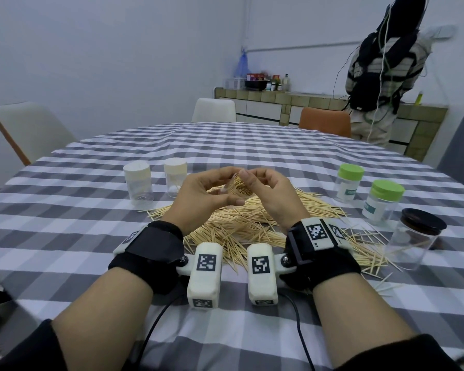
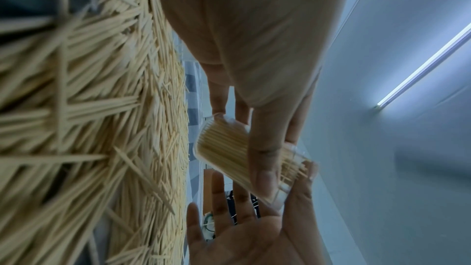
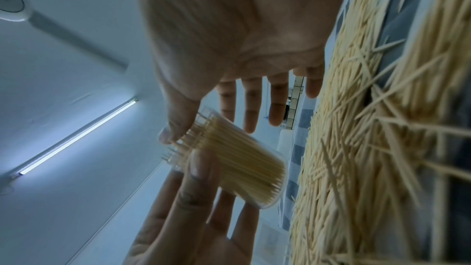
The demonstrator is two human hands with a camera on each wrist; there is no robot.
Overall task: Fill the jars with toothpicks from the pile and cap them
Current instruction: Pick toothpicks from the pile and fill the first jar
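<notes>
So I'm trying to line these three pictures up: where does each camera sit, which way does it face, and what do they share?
Head: on the person's head, looking forward and down at the table; shows both forearms, left hand and right hand.
Left wrist: along the left palm, toward the held jar; right hand's fingers below.
Right wrist: along the right palm, toward the same jar; left hand below.
Shared: all three show the toothpick-filled jar and the toothpick pile; both wrist views catch a ceiling light strip.
</notes>
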